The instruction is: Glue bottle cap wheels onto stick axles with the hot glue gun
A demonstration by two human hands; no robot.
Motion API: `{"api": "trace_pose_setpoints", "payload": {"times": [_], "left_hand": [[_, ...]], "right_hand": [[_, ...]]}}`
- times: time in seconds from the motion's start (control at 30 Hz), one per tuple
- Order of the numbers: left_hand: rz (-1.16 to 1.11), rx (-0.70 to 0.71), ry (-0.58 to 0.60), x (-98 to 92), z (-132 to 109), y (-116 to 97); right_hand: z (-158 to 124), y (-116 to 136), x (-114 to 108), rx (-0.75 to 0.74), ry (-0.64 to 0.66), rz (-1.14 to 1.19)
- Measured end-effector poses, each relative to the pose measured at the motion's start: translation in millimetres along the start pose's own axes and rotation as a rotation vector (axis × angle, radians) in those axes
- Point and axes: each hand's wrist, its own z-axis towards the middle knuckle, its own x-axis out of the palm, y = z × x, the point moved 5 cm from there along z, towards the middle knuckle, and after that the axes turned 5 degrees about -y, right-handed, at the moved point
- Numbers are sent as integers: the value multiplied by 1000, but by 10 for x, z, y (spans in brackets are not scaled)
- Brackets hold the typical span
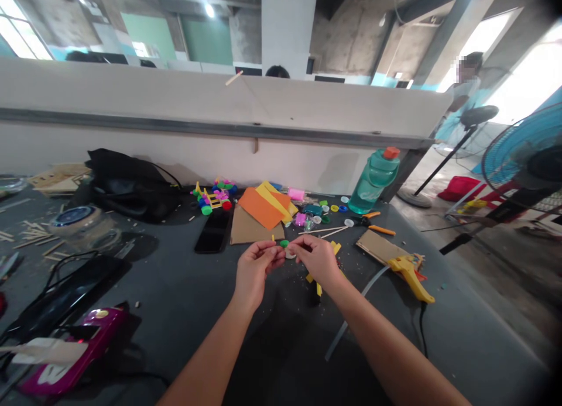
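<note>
My left hand (256,272) is closed in a pinch above the table, with a small green bottle cap (284,243) at its fingertips. The tip of a thin yellow stick (273,238) shows just over these fingers. Facing it, my right hand (319,258) also pinches, close beside the cap; what lies between its fingers is hidden. A pale round piece (290,254) shows by the right fingertips. Partly behind my right wrist lies a small build of yellow and black strips (318,286).
A yellow glue gun (410,275) with a clear glue stick lies right, near cardboard (377,247) and orange-handled pliers (381,229). Behind are a green bottle (373,183), loose caps (334,208), orange paper (263,207) and a phone (213,233). Left stands a jar (85,227) near a purple power strip (76,353).
</note>
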Motion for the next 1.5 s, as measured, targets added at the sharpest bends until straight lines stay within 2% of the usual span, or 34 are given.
{"api": "trace_pose_setpoints", "payload": {"times": [0.13, 0.27, 0.5, 0.67, 0.73, 0.93, 1.13, 1.2, 1.33, 1.5], "left_hand": [[-12, -21, 6, -10, 9, 8], [-29, -26, 7, -1, -19, -8], [-118, -86, 21, 16, -45, -26], [-169, -152, 19, 17, -50, -33], [-175, -166, 39, 39, -59, -31], [-121, -87, 79, 76, -62, -18], [-18, -66, 102, 65, -68, 4], [5, -88, 113, 76, -83, 12], [-87, -95, 94, 71, -79, -28], [-257, -65, 95, 25, -28, -99]], "right_hand": [[-17, 10, 23, -25, 50, -69], [-15, 34, 11, -66, 44, -89], [-31, 136, 31, -225, 56, -227], [-15, 113, -26, -104, -20, -100], [-23, 128, -35, -102, -19, -91], [-91, 242, 26, -326, 51, -248], [-85, 219, 43, -391, 21, -245], [-71, 204, 27, -386, 4, -226], [-36, 142, -40, -269, -75, -155], [-45, 138, 21, -279, -11, -221]]}}
